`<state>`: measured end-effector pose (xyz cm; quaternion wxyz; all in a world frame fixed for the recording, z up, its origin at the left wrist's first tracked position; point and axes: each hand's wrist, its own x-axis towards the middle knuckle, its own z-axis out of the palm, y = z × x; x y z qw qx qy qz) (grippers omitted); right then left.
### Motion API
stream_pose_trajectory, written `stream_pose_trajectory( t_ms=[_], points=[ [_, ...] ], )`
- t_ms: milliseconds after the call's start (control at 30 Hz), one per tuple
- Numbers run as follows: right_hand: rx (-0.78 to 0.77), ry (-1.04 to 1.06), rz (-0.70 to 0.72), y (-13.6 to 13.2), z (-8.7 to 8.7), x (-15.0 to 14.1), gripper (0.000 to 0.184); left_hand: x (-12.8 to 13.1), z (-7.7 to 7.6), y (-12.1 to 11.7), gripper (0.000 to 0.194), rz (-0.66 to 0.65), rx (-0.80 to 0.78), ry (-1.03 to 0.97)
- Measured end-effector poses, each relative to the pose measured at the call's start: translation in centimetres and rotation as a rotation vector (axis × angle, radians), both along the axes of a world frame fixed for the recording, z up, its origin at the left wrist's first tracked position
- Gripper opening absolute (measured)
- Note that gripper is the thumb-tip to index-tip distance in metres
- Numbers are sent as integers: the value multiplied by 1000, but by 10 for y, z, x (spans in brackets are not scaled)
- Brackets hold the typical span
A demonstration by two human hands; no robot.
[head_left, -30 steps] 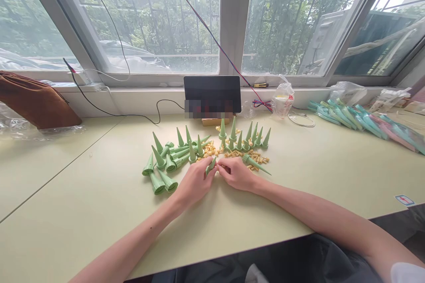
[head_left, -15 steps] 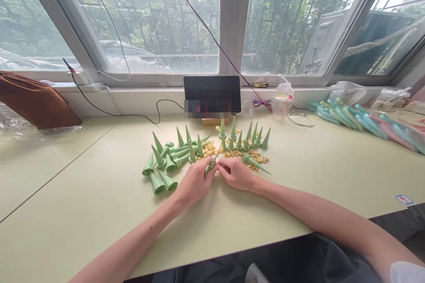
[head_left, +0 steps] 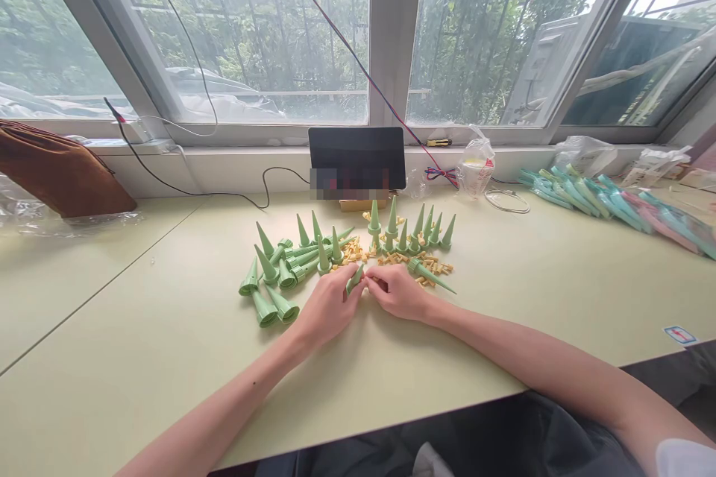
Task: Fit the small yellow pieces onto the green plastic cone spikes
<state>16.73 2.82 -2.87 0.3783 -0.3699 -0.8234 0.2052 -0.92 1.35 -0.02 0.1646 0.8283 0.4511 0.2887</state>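
My left hand [head_left: 332, 303] is closed around a green plastic cone spike [head_left: 354, 280], whose tip points up and away; its lower part is hidden in the fingers. Close beside it, my right hand [head_left: 398, 292] is pinched with its fingertips against the spike. Whatever those fingertips hold is too small to make out. Small yellow plugs [head_left: 433, 266] lie in loose piles just beyond both hands. One green spike [head_left: 436, 277] lies on its side by my right hand, over some of the plugs.
Several green spikes [head_left: 271, 309] lie or stand to the left, and more upright ones [head_left: 419, 227] stand at the back right. A dark tablet [head_left: 356, 153] leans at the window. Farther right are a bagged cup [head_left: 475, 168] and teal and pink strips [head_left: 620, 205]. A brown pouch [head_left: 61, 168] lies left.
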Motion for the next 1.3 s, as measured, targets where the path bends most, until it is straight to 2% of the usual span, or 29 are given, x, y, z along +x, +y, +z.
stream_pose_trajectory(
  t_ms=[1300],
  points=[
    [-11, -2, 4, 0, 2, 0, 24, 1, 2, -1, 19, -3, 0, -9]
  ],
)
